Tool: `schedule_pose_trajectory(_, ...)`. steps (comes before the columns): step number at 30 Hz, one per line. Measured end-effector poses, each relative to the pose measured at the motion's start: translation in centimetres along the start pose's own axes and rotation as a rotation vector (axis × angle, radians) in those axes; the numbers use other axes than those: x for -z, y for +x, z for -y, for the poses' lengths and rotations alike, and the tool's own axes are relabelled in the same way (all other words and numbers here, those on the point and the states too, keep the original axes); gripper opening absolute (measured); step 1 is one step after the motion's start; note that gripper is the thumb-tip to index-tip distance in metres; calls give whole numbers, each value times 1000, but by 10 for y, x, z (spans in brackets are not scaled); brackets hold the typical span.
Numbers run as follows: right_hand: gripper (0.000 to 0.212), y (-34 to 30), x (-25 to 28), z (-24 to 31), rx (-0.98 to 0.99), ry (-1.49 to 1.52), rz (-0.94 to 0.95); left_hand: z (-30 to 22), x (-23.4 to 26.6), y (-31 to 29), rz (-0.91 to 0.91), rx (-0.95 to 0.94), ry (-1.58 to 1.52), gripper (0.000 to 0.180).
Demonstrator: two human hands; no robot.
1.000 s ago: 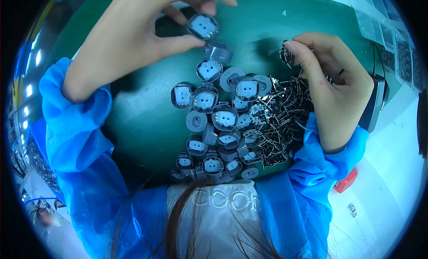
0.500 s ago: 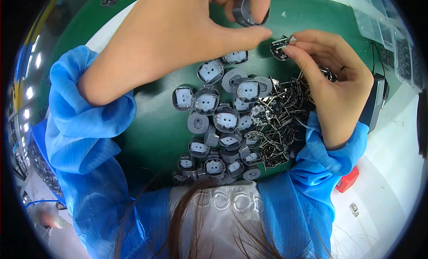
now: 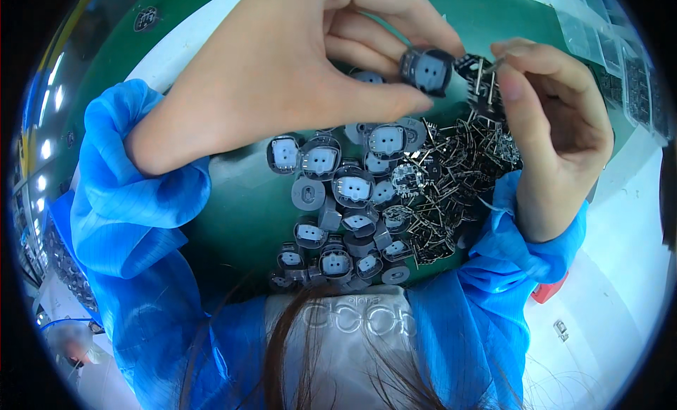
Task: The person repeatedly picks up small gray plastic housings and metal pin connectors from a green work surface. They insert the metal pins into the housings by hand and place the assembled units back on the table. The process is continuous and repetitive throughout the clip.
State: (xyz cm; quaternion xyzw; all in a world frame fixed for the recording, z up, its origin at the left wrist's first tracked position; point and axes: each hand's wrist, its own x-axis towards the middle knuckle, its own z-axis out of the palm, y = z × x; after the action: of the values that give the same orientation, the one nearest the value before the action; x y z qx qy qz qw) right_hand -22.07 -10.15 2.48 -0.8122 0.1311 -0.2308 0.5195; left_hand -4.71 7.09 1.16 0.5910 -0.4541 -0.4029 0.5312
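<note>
My left hand (image 3: 303,64) holds a round dark-grey plastic housing (image 3: 427,71) between thumb and fingers, its pale inside with two holes facing me. Just right of it, my right hand (image 3: 557,113) pinches a round black circuit board (image 3: 485,89) with metal pins by its edge. The board and the housing are close together, and I cannot tell whether they touch. Below my hands, several like housings (image 3: 354,188) lie in a loose group, some showing pale insides, some turned over. Beside them spreads a heap of black circuit boards (image 3: 451,191) with bristling metal pins.
The green mat (image 3: 233,219) covers the white table (image 3: 606,269). A single round board (image 3: 146,18) lies at the far left. Clear plastic bins (image 3: 620,78) stand at the far right. A red object (image 3: 549,288) sits by my right sleeve.
My left hand has lowered the housing and turned its inside toward me. My right hand has moved right with the circuit board, which is now tilted up beside the housing.
</note>
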Motion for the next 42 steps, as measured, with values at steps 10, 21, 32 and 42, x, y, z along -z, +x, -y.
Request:
schedule_pose_trajectory(10,23,6,-3,9,-108,-242,150,-6,13,12,42,206,-50,37)
schedule_pose_trajectory(21,19,5,-20,11,215,-377,99,4,0,0,7,123,-37,37)
schedule_pose_trajectory(32,24,-7,-42,5,381,-587,-35,11,-9,-4,-34,158,5,34)
schedule_pose_trajectory(42,38,1,-46,-2,25,28,118,-27,-9,0,-134,130,118,35)
